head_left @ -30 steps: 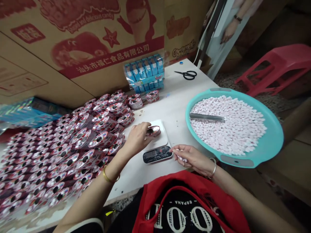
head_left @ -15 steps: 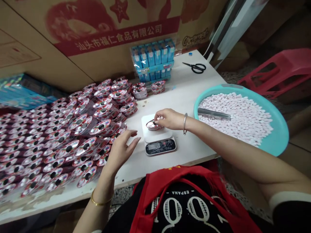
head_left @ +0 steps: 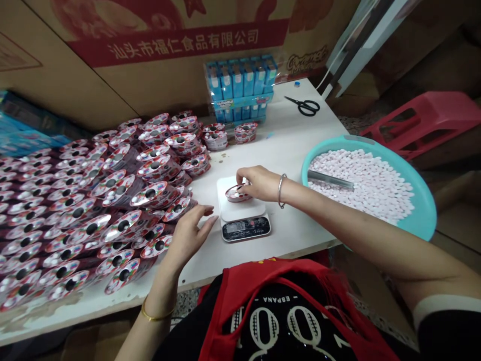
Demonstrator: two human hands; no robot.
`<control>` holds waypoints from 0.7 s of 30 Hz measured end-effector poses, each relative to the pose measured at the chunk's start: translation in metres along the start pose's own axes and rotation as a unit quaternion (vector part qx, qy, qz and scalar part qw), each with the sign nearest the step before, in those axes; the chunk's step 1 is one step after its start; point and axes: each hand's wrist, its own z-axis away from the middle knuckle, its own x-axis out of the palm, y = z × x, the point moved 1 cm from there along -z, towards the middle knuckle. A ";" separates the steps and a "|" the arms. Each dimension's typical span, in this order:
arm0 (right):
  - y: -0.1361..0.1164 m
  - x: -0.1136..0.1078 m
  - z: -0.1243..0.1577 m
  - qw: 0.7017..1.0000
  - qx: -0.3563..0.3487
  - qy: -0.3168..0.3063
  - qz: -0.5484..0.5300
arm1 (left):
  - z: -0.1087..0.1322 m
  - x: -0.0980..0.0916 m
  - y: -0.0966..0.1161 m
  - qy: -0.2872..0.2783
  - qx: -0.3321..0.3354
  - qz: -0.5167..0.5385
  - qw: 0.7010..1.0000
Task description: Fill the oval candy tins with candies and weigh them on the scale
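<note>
It seems to be a small pkg. workshop for sweets. Behind the worktable (head_left: 289, 150) stand lg. cartons (head_left: 161, 82), printed w/ the Chinese name of a food co. Many oval packs (head_left: 80, 213), all of approx. the same design, cover the left side in rows and stacks, i.e. work in qty. Nearby are a digital scale (head_left: 246, 228), scissors (head_left: 306, 107) and a clear-wrapped set of blue boxes (head_left: 242, 90). At right, a wide turquoise basin (head_left: 421, 210) holds v. many loose white pcs. (head_left: 364, 180), next to a red plastic stool (head_left: 432, 115).
</note>
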 end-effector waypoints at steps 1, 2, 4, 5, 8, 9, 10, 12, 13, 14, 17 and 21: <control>0.000 0.000 -0.001 1.000 0.000 -0.003 0.001 | 0.000 0.001 0.000 -0.002 -0.004 0.003 1.000; -0.001 0.001 -0.001 1.000 0.001 -0.005 0.002 | 0.001 0.002 0.000 -0.005 -0.009 0.005 1.000; -0.001 0.002 -0.002 1.000 0.002 -0.010 0.001 | 0.001 0.003 0.001 -0.011 -0.018 0.007 1.000; -0.001 0.002 -0.002 1.000 0.002 -0.012 0.000 | 0.001 0.004 0.001 -0.013 -0.022 0.008 1.000; 0.000 0.003 -0.003 1.000 -0.005 0.002 -0.021 | 0.002 0.005 0.001 -0.013 -0.027 0.007 1.000; 0.001 0.002 -0.004 0.999 -0.009 0.014 -0.044 | 0.002 0.005 0.000 -0.012 -0.029 0.007 0.999; 0.002 0.001 -0.004 0.996 -0.012 0.027 -0.083 | 0.002 0.006 0.000 -0.012 -0.030 0.007 0.999; 0.008 -0.001 -0.002 0.974 0.002 0.045 -0.221 | 0.002 0.005 -0.002 -0.007 -0.028 0.009 1.000; 0.012 -0.002 0.001 0.949 0.021 0.047 -0.311 | 0.002 0.005 -0.004 -0.001 -0.025 0.010 1.000; 0.017 -0.004 0.004 0.913 0.044 0.045 -0.404 | 0.003 0.004 -0.005 0.004 -0.022 0.010 1.000; 0.035 -0.005 0.018 0.787 0.103 0.038 -0.607 | 0.003 0.002 -0.006 0.021 -0.014 0.008 1.000; 0.056 0.001 0.039 0.741 0.152 0.047 -0.652 | 0.001 0.001 0.001 0.073 0.034 -0.011 0.997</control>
